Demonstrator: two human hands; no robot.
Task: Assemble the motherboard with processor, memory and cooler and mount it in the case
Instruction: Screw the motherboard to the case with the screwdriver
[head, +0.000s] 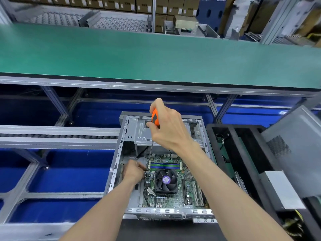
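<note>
- I take the cooler (pixel 166 181) as my landmark: it sits fan-up on the motherboard (pixel 175 188), which already lies flat inside the open case (pixel 125 136).
- Just beyond the cooler, the memory (pixel 165 166) sits in its slots as blue and green strips; I judge the processor to be hidden beneath the cooler, since I cannot see it.
- My right hand (pixel 166 129) is above and beyond the cooler, fingers curled round the orange handle of the screwdriver (pixel 155 119). Its thin shaft slants down to the board's edge, just left of the cooler.
- My left hand (pixel 133 171) is low inside the case, immediately left of the cooler, fingers bunched at the shaft tip. I think they pinch or steady a screw there, but the spot is too small to tell.
- Both forearms reach in from the near side, the right raised high and the left dropped into the case.
- Handling, as I judge it: the board is stiff but fragile, so it should be touched at bare edges and never on the fan blades or the small parts.
- The sheet-metal case looks rigid with sharp rims; I would move it by its outer frame.
- The screw is tiny and easily dropped, so light downward pressure matters.
- Beyond the case runs a green table (pixel 156 56).
</note>
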